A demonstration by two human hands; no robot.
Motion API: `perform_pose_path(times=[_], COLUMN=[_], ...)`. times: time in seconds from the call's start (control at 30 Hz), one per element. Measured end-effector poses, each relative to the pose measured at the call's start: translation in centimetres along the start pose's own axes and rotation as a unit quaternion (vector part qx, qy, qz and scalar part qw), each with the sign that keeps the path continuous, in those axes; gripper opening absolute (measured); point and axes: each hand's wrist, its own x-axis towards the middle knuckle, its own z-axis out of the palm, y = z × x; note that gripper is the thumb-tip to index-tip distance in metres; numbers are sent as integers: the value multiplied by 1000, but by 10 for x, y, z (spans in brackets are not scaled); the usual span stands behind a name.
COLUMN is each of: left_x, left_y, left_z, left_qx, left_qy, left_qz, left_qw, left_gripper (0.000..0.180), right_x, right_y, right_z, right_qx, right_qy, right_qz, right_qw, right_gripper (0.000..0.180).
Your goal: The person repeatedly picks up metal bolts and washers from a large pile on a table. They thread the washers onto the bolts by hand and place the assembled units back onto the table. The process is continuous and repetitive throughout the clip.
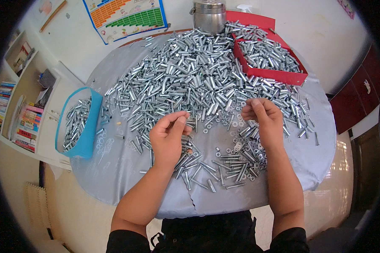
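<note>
A large heap of silver metal bolts and sleeves (pixel 190 71) covers the far half of a round table under a grey cloth (pixel 122 164). My left hand (pixel 169 137) hovers over the near edge of the heap, its thumb and fingers pinched together on a small metal part. My right hand (pixel 261 118) is raised just to the right, fingers curled together; whether it holds a piece is hidden. Between and below the hands lie loose washers (pixel 240 147) and a small group of bolts (pixel 223 168).
A blue bin (pixel 86 126) with bolts hangs at the table's left edge. A red tray (pixel 278 76) of bolts sits at the far right, a steel pot (pixel 210 17) behind the heap. Bookshelves (pixel 17 114) stand left, a dark red cabinet (pixel 359 97) right.
</note>
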Motion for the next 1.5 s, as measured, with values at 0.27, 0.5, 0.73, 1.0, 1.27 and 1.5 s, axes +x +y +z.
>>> perform_pose_path(times=[0.27, 0.5, 0.73, 1.0, 1.27, 1.5], left_x=[4, 12, 12, 12, 13, 11], left_y=[-1, -8, -11, -9, -12, -14], left_z=[-4, -11, -6, -1, -2, -5], left_qx=[28, 384, 530, 535, 533, 528], left_qy=[18, -88, -187, -185, -161, -146], left_qz=[23, 275, 301, 308, 255, 270], left_qw=[999, 877, 770, 765, 791, 792], left_gripper=[13, 18, 29, 18, 19, 32], right_x=[-4, -3, -1, 5, 5, 1], right_y=[2, 1, 1, -1, -5, 1], right_z=[5, 5, 2, -11, -16, -23], right_qx=[-39, -41, -55, -28, -250, -561], right_qy=[-33, -24, 1, 67, 63, -59], right_qz=[3, 5, -4, -21, -17, -41], right_qw=[999, 999, 998, 997, 966, 824], right_gripper=[20, 20, 20, 22, 21, 22])
